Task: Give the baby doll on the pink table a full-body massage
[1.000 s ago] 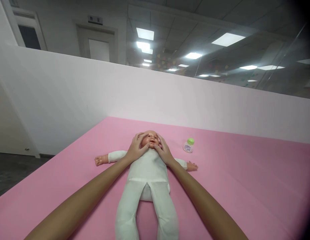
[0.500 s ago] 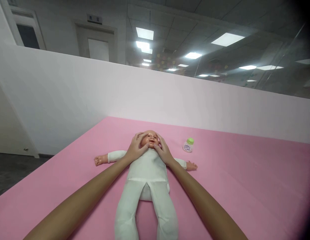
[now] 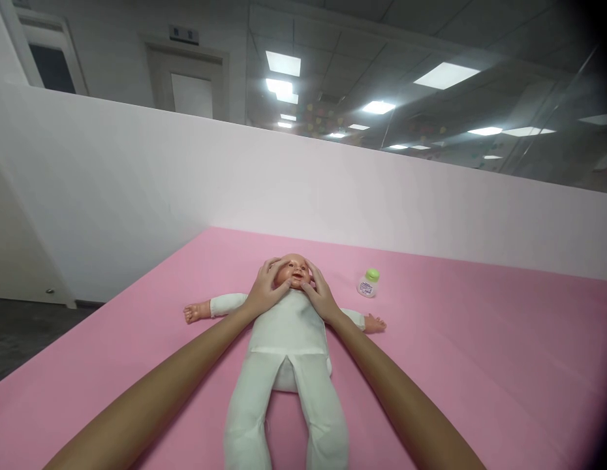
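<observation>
A baby doll [image 3: 290, 329] with a white cloth body lies on its back, arms spread wide and legs toward me. Its hard plastic head [image 3: 294, 261] is cupped between my two hands. My left hand [image 3: 265, 290] curves round the head's left side in my view, its thumb near the chin and its fingers along the temple. Against the opposite side rests my right hand [image 3: 323, 297], with the thumb by the chin and the fingers up toward the forehead. Some fingertips are hidden behind the head. Right of the doll stands a small clear bottle [image 3: 367, 287] with a green cap.
The doll lies on a pink table [image 3: 455, 352]. A low white partition [image 3: 333, 183] runs along the table's far edge. Beyond it are a door [image 3: 192, 88], glass and ceiling lights. Grey floor [image 3: 24, 329] shows past the table's left edge.
My hands keep the same hold on the doll's head. The view has shifted very slightly; nothing else visibly differs.
</observation>
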`<state>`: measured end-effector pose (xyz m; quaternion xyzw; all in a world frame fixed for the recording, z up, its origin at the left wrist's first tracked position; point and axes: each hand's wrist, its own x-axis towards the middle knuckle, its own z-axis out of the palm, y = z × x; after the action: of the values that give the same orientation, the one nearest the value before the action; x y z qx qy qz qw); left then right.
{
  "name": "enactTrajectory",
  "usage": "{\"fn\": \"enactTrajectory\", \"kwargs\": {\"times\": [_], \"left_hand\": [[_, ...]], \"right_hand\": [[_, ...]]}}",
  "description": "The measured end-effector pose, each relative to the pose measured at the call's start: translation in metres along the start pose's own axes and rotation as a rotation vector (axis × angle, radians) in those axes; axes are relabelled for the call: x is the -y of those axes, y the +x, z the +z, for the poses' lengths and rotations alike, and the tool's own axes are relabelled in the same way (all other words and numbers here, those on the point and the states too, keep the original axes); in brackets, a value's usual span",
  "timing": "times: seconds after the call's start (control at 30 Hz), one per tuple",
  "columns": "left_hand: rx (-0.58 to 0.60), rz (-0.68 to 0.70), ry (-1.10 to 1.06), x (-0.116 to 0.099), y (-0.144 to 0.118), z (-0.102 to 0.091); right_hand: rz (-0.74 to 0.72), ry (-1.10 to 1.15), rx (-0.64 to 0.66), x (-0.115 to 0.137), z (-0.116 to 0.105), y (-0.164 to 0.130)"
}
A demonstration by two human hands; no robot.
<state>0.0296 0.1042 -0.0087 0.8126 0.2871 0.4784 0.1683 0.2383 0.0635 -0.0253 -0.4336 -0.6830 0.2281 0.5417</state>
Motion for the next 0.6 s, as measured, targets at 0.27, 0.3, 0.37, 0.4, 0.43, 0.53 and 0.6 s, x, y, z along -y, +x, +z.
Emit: {"fn": "enactTrajectory", "kwargs": {"times": [0.27, 0.3, 0.37, 0.4, 0.43, 0.53, 0.6], "left_hand": [[-0.003, -0.001, -0.001, 0.002, 0.0, 0.0003], [-0.003, 0.001, 0.001, 0.0023, 0.0001, 0.0002], [0.001, 0.012, -0.001, 0.0024, 0.0002, -0.0002], [0.004, 0.019, -0.005, 0.0023, 0.0002, -0.0005], [0.007, 0.026, -0.008, 0.0022, 0.0001, -0.0007], [0.006, 0.03, -0.01, 0.0017, -0.0003, -0.0007], [0.001, 0.021, -0.005, 0.0018, -0.0005, -0.0002]], "right_hand": [[-0.015, 0.033, 0.014, 0.0007, -0.0001, -0.0006], [-0.019, 0.038, 0.018, 0.0003, -0.0002, -0.0007], [-0.022, 0.041, 0.018, -0.0008, -0.0004, -0.0008], [-0.021, 0.04, 0.016, -0.0013, -0.0006, -0.0008], [-0.021, 0.04, 0.014, -0.0017, -0.0007, -0.0007], [-0.027, 0.045, 0.019, -0.0023, -0.001, -0.0005], [-0.038, 0.042, 0.023, -0.0028, -0.001, -0.0001]]}}
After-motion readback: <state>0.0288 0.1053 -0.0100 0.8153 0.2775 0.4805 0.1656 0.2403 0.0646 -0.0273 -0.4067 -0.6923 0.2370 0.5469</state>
